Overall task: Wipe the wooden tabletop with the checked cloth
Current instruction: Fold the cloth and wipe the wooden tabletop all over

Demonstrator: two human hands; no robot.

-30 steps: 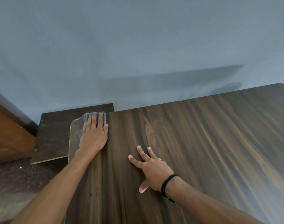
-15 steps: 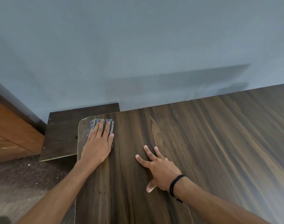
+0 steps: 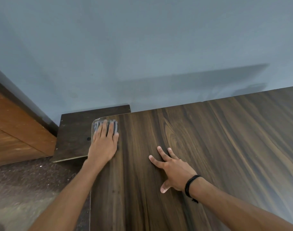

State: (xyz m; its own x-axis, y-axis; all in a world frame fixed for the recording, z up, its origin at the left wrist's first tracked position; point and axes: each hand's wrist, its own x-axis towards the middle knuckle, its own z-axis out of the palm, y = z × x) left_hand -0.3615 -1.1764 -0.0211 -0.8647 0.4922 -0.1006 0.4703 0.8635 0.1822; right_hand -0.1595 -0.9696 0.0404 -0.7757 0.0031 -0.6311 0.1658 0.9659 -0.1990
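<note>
The dark wooden tabletop (image 3: 209,155) fills the right and lower part of the view. A grey checked cloth (image 3: 115,125) lies bunched at the table's far left corner. My left hand (image 3: 103,144) presses flat on the cloth, fingers spread over it, so only its far edge and right side show. Flat on the bare wood to the right rests my right hand (image 3: 172,169), fingers apart, with a black band on the wrist. It holds nothing.
A lower dark wooden board (image 3: 74,135) sits beside the table's left edge, against the blue-grey wall (image 3: 142,47). An orange-brown wooden panel (image 3: 14,130) stands at the far left. Speckled floor (image 3: 26,185) lies below the left edge.
My left hand and the cloth stay at the table's far left corner, with a small shift toward the left edge. The camera view has moved, and my right hand stays planted.
</note>
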